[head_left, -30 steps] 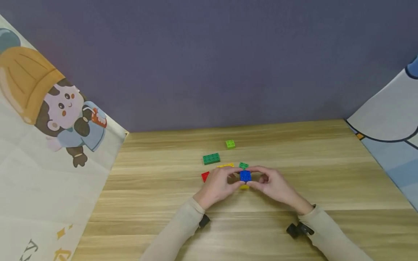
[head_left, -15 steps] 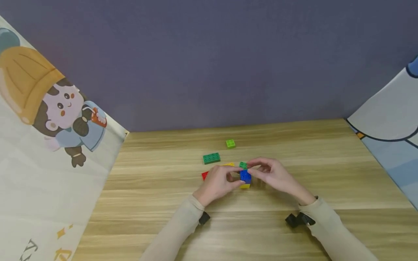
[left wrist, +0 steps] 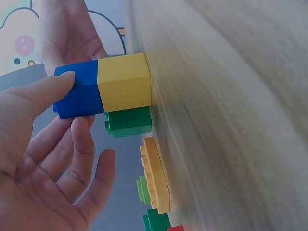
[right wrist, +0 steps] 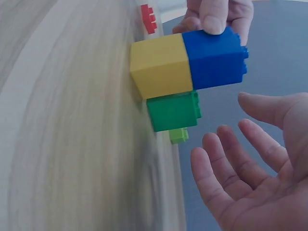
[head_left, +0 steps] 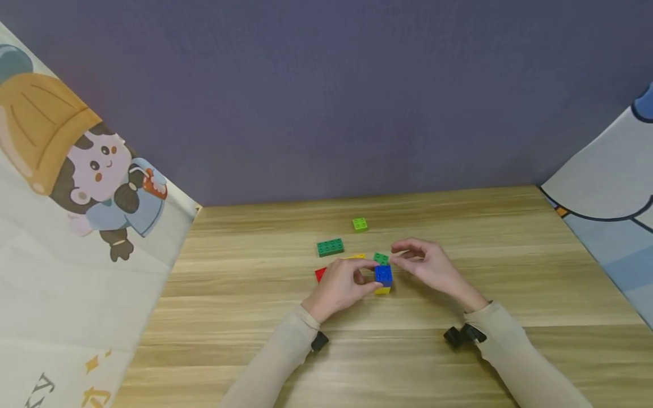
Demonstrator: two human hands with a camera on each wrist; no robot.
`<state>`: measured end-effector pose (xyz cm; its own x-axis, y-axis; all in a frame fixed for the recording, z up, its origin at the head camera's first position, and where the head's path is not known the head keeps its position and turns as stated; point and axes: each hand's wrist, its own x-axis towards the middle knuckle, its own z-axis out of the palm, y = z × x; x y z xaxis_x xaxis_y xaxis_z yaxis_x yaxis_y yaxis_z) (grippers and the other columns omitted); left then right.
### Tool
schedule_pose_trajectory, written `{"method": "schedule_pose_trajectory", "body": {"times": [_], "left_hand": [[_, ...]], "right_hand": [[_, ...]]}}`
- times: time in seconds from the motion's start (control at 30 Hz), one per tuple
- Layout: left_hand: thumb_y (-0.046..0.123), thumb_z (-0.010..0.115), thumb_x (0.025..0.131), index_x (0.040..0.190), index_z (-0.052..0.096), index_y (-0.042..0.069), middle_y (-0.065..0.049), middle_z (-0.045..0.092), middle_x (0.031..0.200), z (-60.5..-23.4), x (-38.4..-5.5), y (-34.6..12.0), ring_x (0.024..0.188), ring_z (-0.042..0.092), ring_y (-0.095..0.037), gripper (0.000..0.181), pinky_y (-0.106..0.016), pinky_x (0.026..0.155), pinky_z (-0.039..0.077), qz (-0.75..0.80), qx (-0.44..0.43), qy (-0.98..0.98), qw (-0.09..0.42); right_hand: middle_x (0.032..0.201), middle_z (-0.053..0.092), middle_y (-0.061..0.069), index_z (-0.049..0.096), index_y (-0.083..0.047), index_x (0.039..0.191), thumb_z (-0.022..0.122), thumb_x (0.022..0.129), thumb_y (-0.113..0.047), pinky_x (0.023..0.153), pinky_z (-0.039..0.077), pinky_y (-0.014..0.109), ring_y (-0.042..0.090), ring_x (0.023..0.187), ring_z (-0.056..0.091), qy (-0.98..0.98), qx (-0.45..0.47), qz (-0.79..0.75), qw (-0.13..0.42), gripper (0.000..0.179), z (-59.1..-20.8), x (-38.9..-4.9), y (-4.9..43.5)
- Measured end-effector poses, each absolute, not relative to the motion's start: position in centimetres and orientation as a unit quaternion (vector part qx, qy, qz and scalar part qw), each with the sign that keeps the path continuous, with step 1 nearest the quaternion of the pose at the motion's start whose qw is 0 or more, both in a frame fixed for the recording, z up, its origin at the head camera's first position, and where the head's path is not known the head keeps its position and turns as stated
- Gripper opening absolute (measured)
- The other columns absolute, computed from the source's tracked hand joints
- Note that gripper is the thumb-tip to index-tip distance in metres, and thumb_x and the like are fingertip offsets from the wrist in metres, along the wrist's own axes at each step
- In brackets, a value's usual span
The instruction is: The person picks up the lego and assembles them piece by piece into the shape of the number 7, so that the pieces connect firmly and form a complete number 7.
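A blue toy brick (head_left: 383, 274) sits on top of a yellow brick (right wrist: 160, 66), which stands on the wooden table. My left hand (head_left: 343, 284) pinches the blue brick between thumb and fingers from its left side. Just right of the stack, my right hand (head_left: 427, 268) is apart from the bricks, its fingers loosely spread and nothing in them, as the right wrist view shows. Directly behind the stack stands a green brick (head_left: 380, 258). A low yellow brick (left wrist: 156, 175) and a red brick (head_left: 320, 274) lie partly hidden behind my left hand.
A longer dark green brick (head_left: 330, 247) lies to the left beyond my left hand. Farther back is a small lime brick (head_left: 359, 224). A dark partition (head_left: 357, 102) rises along the table's far edge, and printed cloths hang at both sides.
My right hand has let go of the blue brick and drawn back to the right and away. The left hand keeps its hold, and the stack stays in place.
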<state>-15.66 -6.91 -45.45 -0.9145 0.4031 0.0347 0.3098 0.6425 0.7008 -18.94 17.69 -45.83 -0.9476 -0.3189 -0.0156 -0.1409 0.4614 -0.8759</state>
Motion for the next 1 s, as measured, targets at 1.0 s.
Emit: {"method": "schedule_pose_trajectory", "body": {"times": [1.0], "left_hand": [[0.034,0.085,0.093,0.130,0.078,0.018,0.007,0.074,0.084,-46.0,-13.7,-8.5,0.069,0.060,0.003,0.041,-0.017,0.061,0.049,0.374,0.226,0.897,0.067]], "right_hand": [[0.126,0.075,0.019,0.069,-0.001,0.132,0.078,0.097,-0.011,0.089,0.058,0.019,0.033,0.114,0.075,0.836,-0.147,-0.518,0.104,0.038,-49.3,-17.1,15.7]]}}
